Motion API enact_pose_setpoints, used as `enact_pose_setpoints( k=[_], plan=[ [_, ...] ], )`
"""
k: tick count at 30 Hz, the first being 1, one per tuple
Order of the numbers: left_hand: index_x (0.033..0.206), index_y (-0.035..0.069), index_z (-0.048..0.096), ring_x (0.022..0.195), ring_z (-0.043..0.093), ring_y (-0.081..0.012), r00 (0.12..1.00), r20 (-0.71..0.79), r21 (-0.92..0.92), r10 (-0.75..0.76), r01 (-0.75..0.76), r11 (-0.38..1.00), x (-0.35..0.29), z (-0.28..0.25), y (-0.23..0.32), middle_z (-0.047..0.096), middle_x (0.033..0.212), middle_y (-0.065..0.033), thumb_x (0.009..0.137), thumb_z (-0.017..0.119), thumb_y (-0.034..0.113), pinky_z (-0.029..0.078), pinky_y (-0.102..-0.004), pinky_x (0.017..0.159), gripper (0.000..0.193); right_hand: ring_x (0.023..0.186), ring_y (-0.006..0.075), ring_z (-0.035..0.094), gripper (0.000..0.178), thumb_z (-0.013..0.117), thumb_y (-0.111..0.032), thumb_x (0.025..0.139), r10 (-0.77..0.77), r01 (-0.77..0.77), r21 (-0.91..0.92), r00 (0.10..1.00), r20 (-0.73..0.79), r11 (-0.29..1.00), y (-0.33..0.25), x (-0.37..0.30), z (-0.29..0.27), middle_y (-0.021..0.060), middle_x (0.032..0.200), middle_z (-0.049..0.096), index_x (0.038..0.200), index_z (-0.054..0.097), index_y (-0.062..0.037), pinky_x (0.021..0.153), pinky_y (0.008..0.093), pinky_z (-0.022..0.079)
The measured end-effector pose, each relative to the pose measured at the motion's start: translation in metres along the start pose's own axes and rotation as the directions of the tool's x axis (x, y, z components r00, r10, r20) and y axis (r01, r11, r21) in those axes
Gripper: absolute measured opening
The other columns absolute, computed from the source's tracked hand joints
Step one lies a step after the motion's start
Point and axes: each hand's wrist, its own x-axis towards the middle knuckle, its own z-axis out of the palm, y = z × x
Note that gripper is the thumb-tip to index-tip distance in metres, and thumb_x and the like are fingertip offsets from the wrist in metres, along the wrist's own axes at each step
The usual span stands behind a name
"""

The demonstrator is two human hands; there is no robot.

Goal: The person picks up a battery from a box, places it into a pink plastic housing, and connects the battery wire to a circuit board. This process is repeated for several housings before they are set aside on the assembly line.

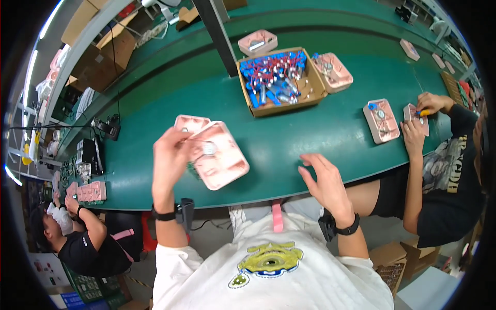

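with the left hand (170, 156) clamped on the pink shell (226, 164) by the near edge of the table (165, 98), left of middle, the empty right hand (326, 182), fingers apart, should support the opposite wall, sparing the silver disc (208, 149)

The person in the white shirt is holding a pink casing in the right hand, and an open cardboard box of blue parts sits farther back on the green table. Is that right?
Not quite: in the head view, the left hand holds the pink casing. The open cardboard box of blue parts does sit farther back on the green table.
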Motion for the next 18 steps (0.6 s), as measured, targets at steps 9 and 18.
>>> enact_pose_setpoints(
  k=[9,18],
  plan=[
    [0.101,-0.005,0.076,0.074,0.065,-0.0280,0.859,0.442,-0.189,0.258,-0.192,0.963,0.003,0.131,0.033,0.066,0.087,-0.0137,0.089,0.071,0.001,0.050,-0.0377,0.066,0.015,0.079,0.0337,0.068,0.025,0.075,-0.008,0.091,-0.168,0.155,-0.074,0.962,-0.214,0.985,-0.033,0.019,0.034,0.0141,0.095,0.066,0.115,0.072,-0.0028,0.072,0.0443,0.057],
    [0.106,-0.003,0.077,0.081,0.069,-0.0251,0.804,0.474,-0.269,0.359,-0.256,0.929,0.009,0.157,0.033,0.070,0.094,-0.0132,0.091,0.072,0.003,0.054,-0.0349,0.071,0.017,0.079,0.0358,0.067,0.018,0.075,-0.009,0.090,-0.011,-0.011,-0.175,0.992,-0.128,0.984,-0.016,0.030,0.049,0.0135,0.090,0.062,0.107,0.077,-0.0047,0.071,0.0469,0.056]
  ],
)
